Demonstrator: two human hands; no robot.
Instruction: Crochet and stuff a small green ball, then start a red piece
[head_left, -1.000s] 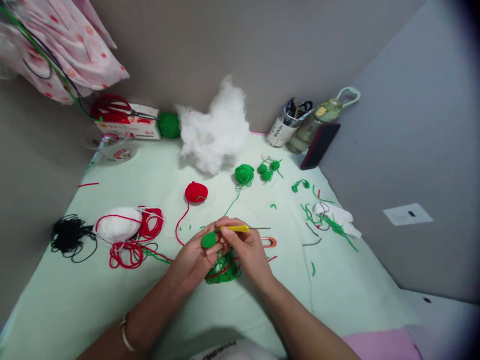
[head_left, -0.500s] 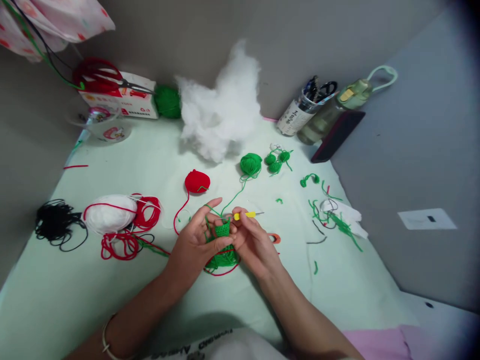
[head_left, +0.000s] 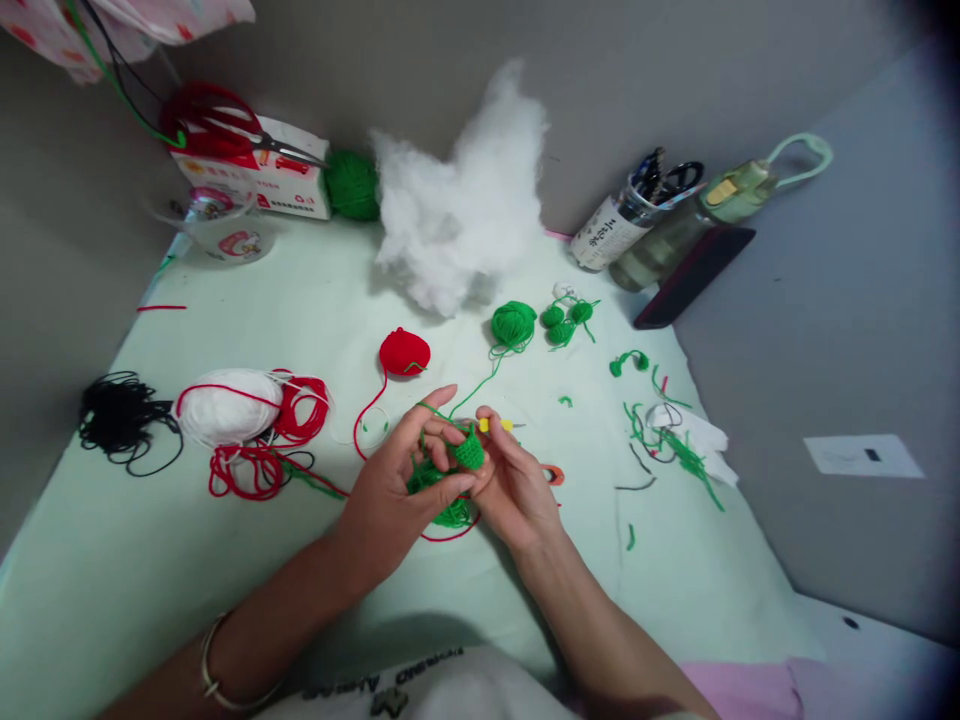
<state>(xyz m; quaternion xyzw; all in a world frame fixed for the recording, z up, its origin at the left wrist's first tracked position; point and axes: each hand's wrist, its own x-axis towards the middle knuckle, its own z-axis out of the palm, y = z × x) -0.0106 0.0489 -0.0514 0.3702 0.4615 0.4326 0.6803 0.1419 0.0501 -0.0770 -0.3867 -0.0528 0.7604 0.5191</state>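
Between both hands is a small green crocheted piece point(head_left: 470, 451). My left hand point(head_left: 401, 480) is closed on it, with green yarn running over the raised index finger. My right hand point(head_left: 514, 480) pinches a yellow-handled crochet hook point(head_left: 495, 425) beside the piece's upper edge; the hook's tip is hidden. The working yarn leads up to a green yarn ball point(head_left: 514, 325). Loose green yarn point(head_left: 452, 512) lies beneath the hands, with a red strand around it. A red yarn ball point(head_left: 405, 352) rests above my left hand.
White stuffing point(head_left: 461, 200) stands at the back. White yarn point(head_left: 231, 407) and black yarn point(head_left: 124, 420) lie left. Behind are a box point(head_left: 296, 185), red scissors point(head_left: 217, 120) and a plastic cup point(head_left: 244, 235). Right are a pen holder point(head_left: 604, 235), a bottle point(head_left: 645, 250) and yarn scraps point(head_left: 686, 450).
The crocheted piece has turned and shifted slightly right between the hands. The camera view has moved a little, so the table items appear shifted right.
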